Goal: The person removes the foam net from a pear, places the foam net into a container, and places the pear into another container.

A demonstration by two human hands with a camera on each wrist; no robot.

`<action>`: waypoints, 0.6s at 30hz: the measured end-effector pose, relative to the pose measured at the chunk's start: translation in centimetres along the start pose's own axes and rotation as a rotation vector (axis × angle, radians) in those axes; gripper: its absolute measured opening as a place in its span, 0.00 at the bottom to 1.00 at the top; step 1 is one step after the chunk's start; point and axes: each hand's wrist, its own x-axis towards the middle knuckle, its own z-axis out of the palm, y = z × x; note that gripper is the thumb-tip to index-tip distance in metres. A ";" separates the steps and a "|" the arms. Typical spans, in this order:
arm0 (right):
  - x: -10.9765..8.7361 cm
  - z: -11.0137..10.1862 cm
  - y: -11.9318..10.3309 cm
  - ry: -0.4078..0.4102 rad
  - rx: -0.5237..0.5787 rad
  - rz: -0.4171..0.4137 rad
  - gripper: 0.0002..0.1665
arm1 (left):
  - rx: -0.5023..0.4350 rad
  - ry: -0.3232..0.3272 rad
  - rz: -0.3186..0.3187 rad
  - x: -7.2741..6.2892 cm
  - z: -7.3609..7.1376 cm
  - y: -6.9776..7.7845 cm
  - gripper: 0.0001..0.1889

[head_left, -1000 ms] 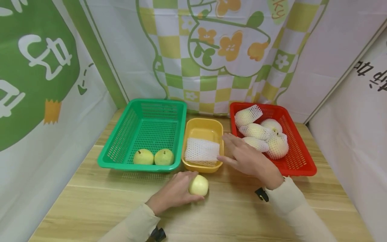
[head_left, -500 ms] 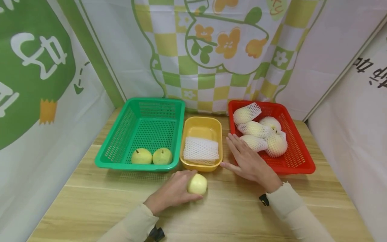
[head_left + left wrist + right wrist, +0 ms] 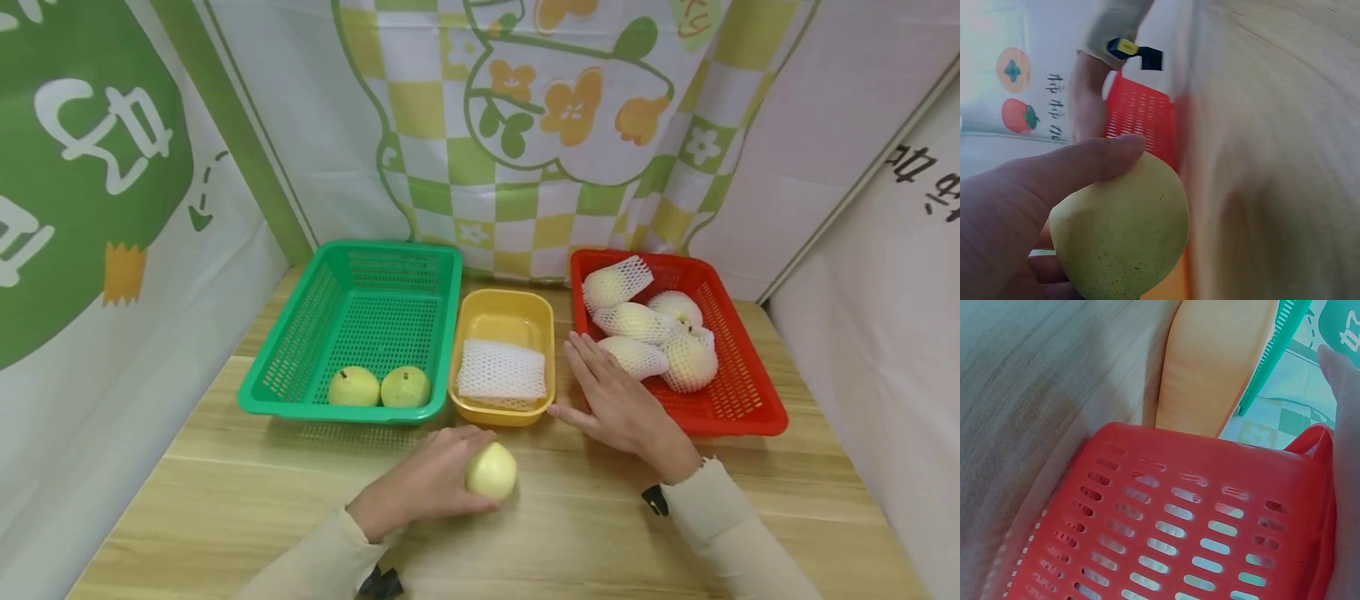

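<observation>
A round yellow-green pear (image 3: 492, 472) sits in the grasp of the left hand (image 3: 420, 479), which holds it from the side with the thumb on the near side and fingers around the far side; in the left wrist view its skin shows dark specks. The pear is in front of the yellow tray (image 3: 502, 323), over the wooden table (image 3: 570, 542), though whether it touches the wood I cannot tell. In the tray lie flat white foam net sleeves (image 3: 501, 371), toward its near end. The right hand (image 3: 622, 408) grips nothing: its fingers extend forward over the near left part of the red basket (image 3: 742, 375), the thumb spread toward the tray; whether it touches the rim is unclear. Inside that basket five pears in white foam nets (image 3: 636, 357) lie close together, mostly on the left side. Left of the tray, just beside it, stands the green basket (image 3: 386, 321), with two bare pears (image 3: 406, 387) side by side against its near wall, stems up. Both arms wear cream sleeves (image 3: 712, 504). Behind the baskets hangs a green, yellow and white checked curtain (image 3: 513, 204) printed with orange flowers.
</observation>
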 end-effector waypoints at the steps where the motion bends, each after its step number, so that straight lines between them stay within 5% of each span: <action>1: 0.0 0.0 0.0 -0.001 -0.001 0.002 0.60 | 0.006 0.005 0.009 -0.2 -0.5 0.2 0.41; 12: 0.1 0.1 0.0 -0.005 -0.007 0.000 0.60 | 0.156 0.176 0.057 -2.6 -8.1 0.5 0.40; 18: 0.0 0.0 0.0 -0.004 0.002 0.001 0.60 | 0.267 0.247 -0.015 -3.5 -12.2 -1.3 0.40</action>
